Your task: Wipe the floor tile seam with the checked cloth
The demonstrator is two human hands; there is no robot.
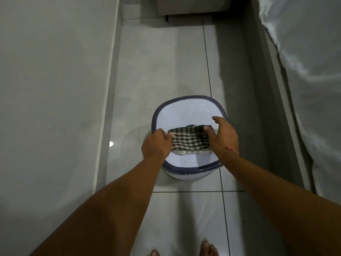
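Observation:
A dark green and white checked cloth (190, 140) is stretched flat over a white bucket with a dark blue rim (177, 106). My left hand (156, 144) grips the cloth's left edge. My right hand (222, 135) grips its right edge, thumb on top. The bucket stands on pale glossy floor tiles. A long dark tile seam (207, 60) runs away from me behind the bucket and reappears in front of it. A cross seam (193, 191) lies just in front of the bucket.
A grey wall (51, 89) borders the floor on the left. A bed draped in white sheeting (310, 71) stands on the right with its dark base beside the tiles. A cabinet on a black leg (167, 17) stands at the far end. My bare toes (208, 248) show at the bottom.

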